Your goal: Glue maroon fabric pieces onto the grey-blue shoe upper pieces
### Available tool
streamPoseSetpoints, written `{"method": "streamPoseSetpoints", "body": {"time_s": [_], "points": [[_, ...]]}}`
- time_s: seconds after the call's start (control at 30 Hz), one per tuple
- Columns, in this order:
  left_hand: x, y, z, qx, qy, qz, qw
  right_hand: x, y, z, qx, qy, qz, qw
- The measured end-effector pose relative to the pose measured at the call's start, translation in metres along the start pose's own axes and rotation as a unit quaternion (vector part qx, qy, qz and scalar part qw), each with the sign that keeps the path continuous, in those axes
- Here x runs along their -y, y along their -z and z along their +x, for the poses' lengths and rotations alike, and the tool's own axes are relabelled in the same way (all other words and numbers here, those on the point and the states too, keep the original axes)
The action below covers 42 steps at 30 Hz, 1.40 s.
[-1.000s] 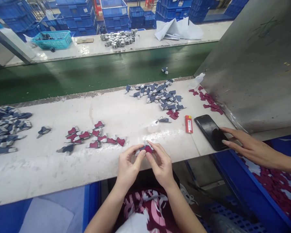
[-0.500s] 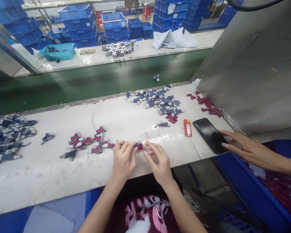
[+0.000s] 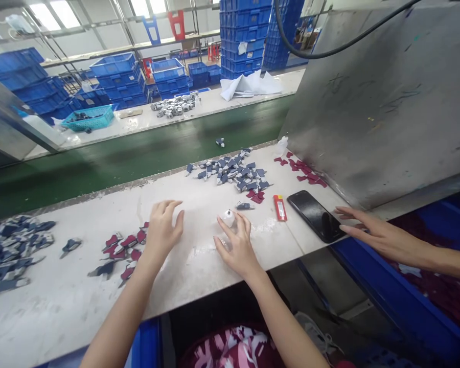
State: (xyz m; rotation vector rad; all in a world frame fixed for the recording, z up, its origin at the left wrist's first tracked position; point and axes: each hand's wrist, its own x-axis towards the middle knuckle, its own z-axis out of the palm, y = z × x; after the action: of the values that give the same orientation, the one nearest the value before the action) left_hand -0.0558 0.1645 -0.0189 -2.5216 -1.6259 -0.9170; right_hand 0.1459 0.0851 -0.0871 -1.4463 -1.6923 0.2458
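Note:
My left hand (image 3: 162, 231) hovers over the near side of the worktable, thumb and fingers apart, with nothing visible in it. It partly hides a loose cluster of small grey parts with maroon tops (image 3: 117, 248). My right hand (image 3: 237, 245) has its fingers spread around a small white bottle (image 3: 228, 218) with a dark tip; whether they touch it I cannot tell. Just beyond that hand lies a single dark blue and grey part (image 3: 245, 206). Farther back are a heap of similar blue-grey parts (image 3: 233, 173) and a few maroon pieces (image 3: 255, 196).
A red lighter (image 3: 280, 208) and a black phone (image 3: 315, 215) lie to the right. Another person's hand (image 3: 368, 232) is beside the phone. More maroon pieces (image 3: 306, 173) lie along the metal panel (image 3: 368, 122). A large blue-grey pile (image 3: 15, 250) sits at the left.
My hands have separated from the small maroon-topped part they were both at. The left moved left over the cluster, the right up to the white bottle. The camera view has shifted.

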Motion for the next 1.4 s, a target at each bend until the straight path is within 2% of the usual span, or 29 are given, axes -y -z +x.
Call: {"method": "streamPoseSetpoints", "body": {"time_s": [0.07, 0.13, 0.23, 0.33, 0.5, 0.63, 0.7, 0.83, 0.9, 0.97, 1.07, 1.17, 1.3, 1.4], "points": [[-0.01, -0.017, 0.032, 0.082, -0.058, -0.09, 0.991, 0.001, 0.003, -0.002, -0.035, 0.015, 0.006, 0.999], [-0.027, -0.037, 0.058, 0.154, -0.111, -0.143, 0.971, 0.002, 0.009, -0.005, -0.098, 0.027, 0.014, 0.995], [-0.057, -0.062, 0.08, 0.204, -0.153, -0.173, 0.951, 0.001, 0.018, -0.012, -0.189, 0.039, 0.029, 0.981], [-0.078, -0.077, 0.087, 0.243, -0.171, -0.166, 0.94, -0.006, 0.025, -0.019, -0.263, 0.037, 0.035, 0.964], [-0.085, -0.077, 0.07, 0.316, -0.197, -0.133, 0.919, -0.025, 0.03, -0.032, -0.366, 0.016, 0.033, 0.93], [-0.083, -0.066, 0.059, 0.319, -0.198, -0.133, 0.917, -0.037, 0.027, -0.041, -0.427, -0.032, 0.034, 0.903], [-0.08, -0.063, 0.062, 0.327, -0.227, -0.151, 0.905, -0.039, 0.027, -0.044, -0.443, -0.062, 0.042, 0.893], [-0.069, -0.066, 0.075, 0.403, -0.299, -0.147, 0.852, -0.035, 0.034, -0.045, -0.435, -0.091, 0.075, 0.893], [-0.063, -0.069, 0.076, 0.414, -0.287, -0.142, 0.852, -0.031, 0.038, -0.043, -0.416, -0.106, 0.103, 0.897], [-0.057, -0.069, 0.07, 0.398, -0.259, -0.148, 0.867, -0.026, 0.04, -0.041, -0.395, -0.127, 0.136, 0.9], [-0.053, -0.061, 0.044, 0.356, -0.192, -0.147, 0.903, -0.019, 0.039, -0.04, -0.356, -0.158, 0.175, 0.904], [-0.052, -0.046, 0.004, 0.3, -0.098, -0.154, 0.936, -0.014, 0.036, -0.042, -0.3, -0.168, 0.185, 0.921], [-0.05, -0.03, -0.05, 0.245, -0.003, -0.2, 0.949, -0.006, 0.032, -0.044, -0.246, -0.147, 0.176, 0.942], [-0.049, -0.029, -0.075, 0.206, 0.055, -0.231, 0.949, -0.001, 0.031, -0.044, -0.195, -0.132, 0.183, 0.955]]}}
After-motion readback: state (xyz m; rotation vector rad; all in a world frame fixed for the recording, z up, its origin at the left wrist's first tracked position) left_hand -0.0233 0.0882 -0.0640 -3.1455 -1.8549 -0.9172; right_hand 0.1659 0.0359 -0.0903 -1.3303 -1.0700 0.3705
